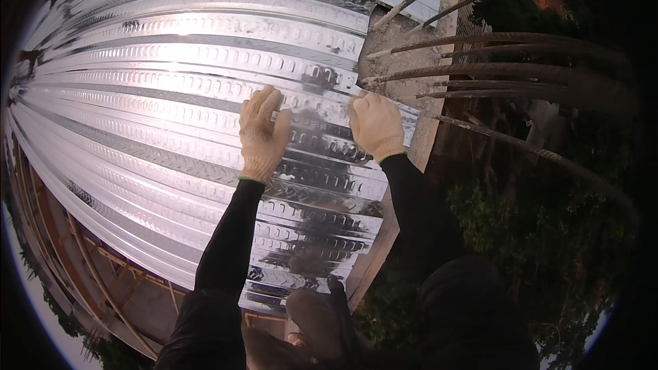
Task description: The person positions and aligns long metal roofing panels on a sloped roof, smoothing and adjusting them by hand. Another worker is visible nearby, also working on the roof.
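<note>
Ribbed, shiny metal decking sheets (199, 120) run from the left to a cut end in front of me. My left hand (264, 133), in a cream knitted glove, lies on the ribs with its fingers stretched forward and its thumb apart. To its right, my right hand (377, 127), gloved alike, is at the sheet's end, next to the notch around a concrete column top. Its fingers curl down over the metal edge, and the fingertips are hidden. Dark smudges mark the decking between and below the hands.
Several rusty rebars (507, 72) stick out of the concrete (404, 41) at the upper right. A timber edge board (373, 267) borders the sheet ends, with foliage (493, 233) beyond and below. At lower left, timber framing (103, 274) shows beneath the decking. My boot (312, 312) is at the bottom.
</note>
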The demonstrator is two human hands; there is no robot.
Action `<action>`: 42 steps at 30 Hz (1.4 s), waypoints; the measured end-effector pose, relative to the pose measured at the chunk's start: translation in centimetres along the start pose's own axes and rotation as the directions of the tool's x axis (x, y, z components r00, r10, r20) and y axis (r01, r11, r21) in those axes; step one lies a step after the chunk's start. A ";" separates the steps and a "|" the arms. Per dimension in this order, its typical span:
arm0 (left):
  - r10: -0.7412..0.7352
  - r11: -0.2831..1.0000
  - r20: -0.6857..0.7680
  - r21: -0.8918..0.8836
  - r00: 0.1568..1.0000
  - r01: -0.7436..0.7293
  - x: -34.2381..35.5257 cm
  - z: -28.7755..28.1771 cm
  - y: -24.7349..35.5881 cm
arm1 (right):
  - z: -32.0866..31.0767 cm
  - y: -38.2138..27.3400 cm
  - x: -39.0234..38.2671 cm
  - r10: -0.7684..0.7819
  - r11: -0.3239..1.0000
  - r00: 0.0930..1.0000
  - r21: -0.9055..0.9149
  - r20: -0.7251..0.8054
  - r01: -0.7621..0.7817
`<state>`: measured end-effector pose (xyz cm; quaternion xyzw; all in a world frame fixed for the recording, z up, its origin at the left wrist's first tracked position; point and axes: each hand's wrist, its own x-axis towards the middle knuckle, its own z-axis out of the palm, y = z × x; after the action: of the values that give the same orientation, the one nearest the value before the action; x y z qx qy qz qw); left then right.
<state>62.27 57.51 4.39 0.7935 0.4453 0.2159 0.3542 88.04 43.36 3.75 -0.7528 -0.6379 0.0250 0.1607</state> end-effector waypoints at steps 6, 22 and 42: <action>0.003 0.838 0.042 0.545 0.999 -0.026 -20.3 -5.2 -4.8 | 1.5 0.5 -1.4 -0.006 0.999 0.999 -0.032 -0.041 0.005; 0.071 0.887 -0.137 0.461 0.988 0.000 -22.1 -4.4 -5.7 | -3.2 -14.5 -24.7 0.627 0.767 0.712 0.091 -0.316 -0.635; 0.107 0.848 -0.093 0.528 0.990 -0.042 -22.3 -3.3 -6.0 | 5.7 -22.3 -34.5 0.738 0.628 0.426 0.302 -0.523 -0.717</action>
<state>45.37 41.72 1.41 0.8625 0.4763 0.1466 0.0882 59.07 14.10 -1.31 -0.9157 -0.1625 -0.1385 0.3404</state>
